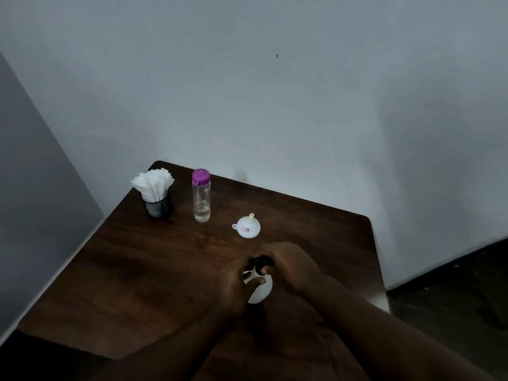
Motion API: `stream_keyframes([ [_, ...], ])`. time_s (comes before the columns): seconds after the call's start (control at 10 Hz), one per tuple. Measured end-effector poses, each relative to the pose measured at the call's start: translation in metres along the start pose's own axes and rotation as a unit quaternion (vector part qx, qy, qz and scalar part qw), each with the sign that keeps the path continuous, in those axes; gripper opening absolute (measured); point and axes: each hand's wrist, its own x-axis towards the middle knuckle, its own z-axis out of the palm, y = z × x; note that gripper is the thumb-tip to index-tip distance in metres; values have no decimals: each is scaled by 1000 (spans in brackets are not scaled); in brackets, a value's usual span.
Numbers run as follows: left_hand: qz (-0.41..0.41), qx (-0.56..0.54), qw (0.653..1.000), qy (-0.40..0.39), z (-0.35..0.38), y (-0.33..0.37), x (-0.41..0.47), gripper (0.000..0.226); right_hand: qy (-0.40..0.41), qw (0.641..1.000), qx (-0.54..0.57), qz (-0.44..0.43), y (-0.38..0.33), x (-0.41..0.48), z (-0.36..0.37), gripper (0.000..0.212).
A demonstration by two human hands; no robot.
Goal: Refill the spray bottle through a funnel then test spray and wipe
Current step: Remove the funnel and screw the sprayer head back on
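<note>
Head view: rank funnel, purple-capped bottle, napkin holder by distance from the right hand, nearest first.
From the right hand:
1. Funnel, just beyond the hand, mouth down.
2. Purple-capped bottle, farther back, to the left.
3. Napkin holder, farthest left, near the table's back corner.

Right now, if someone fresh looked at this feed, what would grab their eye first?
Both hands at the table's near side: the left hand grips the white spray bottle, the right hand its black spray head. Behind lie an upturned white funnel, a purple-capped water bottle and a cup of napkins.
</note>
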Motion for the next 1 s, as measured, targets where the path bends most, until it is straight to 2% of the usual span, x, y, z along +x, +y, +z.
stream_keyframes([
  [0.2, 17, -6, 1000, -5, -4, 5, 0, 45, -12, 997, -71, 13, 20, 14, 28, 37],
  [0.3, -15, -40, 999, -5, 1, 5, -1, 75, -23, 995, -95, 5, 24, 19, 31, 35],
  [0.4, -29, -29, 999, 31, 6, -2, 1, 60, -21, 998, -66, 4, 29, 18, 39, 35],
  [0.5, 1, -38, 999, 23, 11, -3, 2, 47, -19, 997, -55, 42, 28, 12, 44, 42],
  [0.6, -9, -26, 999, 39, 15, 1, -1, 48, 13, 997, -65, 51, 9, 9, 36, 37],
  [0.8, 40, -9, 999, 21, 2, 2, -1, 46, 20, 995, -64, 71, 8, 9, 41, 29],
  [1.0, 16, -3, 999, 37, 13, 3, -3, 44, 11, 995, -79, 64, 3, 9, 32, 23],
])
